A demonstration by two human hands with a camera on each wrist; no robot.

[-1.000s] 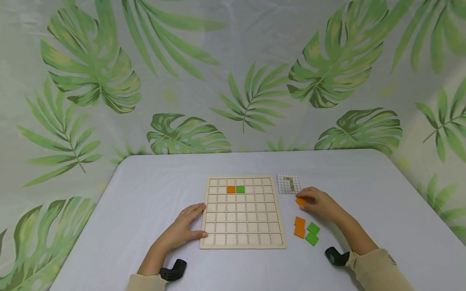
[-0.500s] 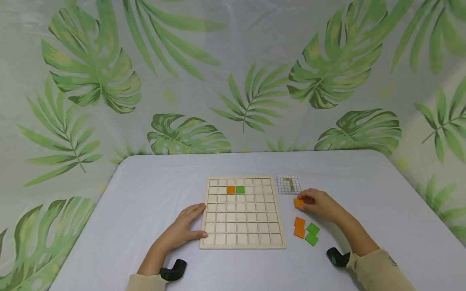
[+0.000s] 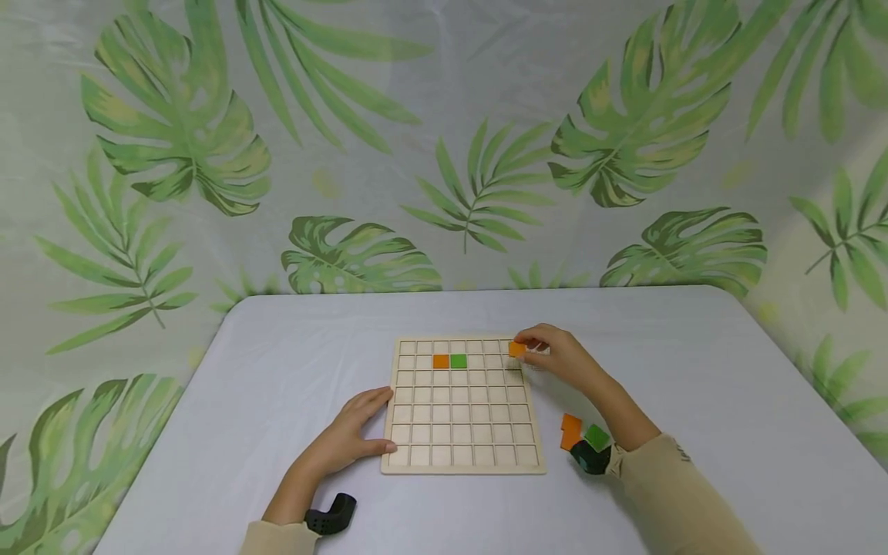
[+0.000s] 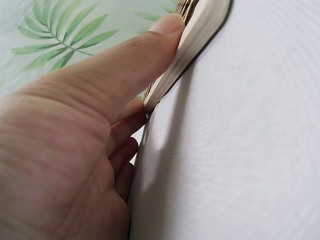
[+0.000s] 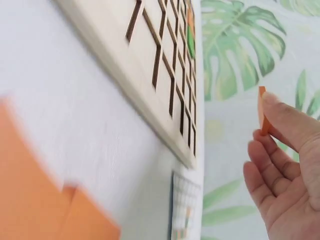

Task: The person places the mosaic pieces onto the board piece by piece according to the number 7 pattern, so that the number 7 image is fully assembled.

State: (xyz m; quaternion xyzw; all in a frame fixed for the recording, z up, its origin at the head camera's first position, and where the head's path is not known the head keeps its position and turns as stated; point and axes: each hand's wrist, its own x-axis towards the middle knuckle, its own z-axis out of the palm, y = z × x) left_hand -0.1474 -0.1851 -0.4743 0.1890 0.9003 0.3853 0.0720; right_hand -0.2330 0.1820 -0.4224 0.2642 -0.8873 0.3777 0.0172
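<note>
A square wooden grid board (image 3: 440, 415) lies on the table, with one orange tile (image 3: 441, 361) and one green tile (image 3: 459, 361) side by side in its second row. My right hand (image 3: 560, 356) pinches another orange tile (image 3: 516, 349) between thumb and fingertips, over the board's upper right corner. The right wrist view shows this held tile (image 5: 263, 110) edge-on, raised above the board. At the board's left side, my left hand (image 3: 352, 432) rests with thumb and fingers spread; its thumb (image 4: 145, 55) touches the edge in the left wrist view.
Loose orange tiles (image 3: 571, 433) and a green tile (image 3: 597, 437) lie right of the board, partly covered by the right wrist's black camera (image 3: 592, 458). A printed pattern card (image 5: 185, 205) lies beyond the board's corner, mostly hidden by my right hand in the head view.
My right hand has carried the orange tile left and away from me, from beside the card to over the board's upper right corner. The left hand stays put.
</note>
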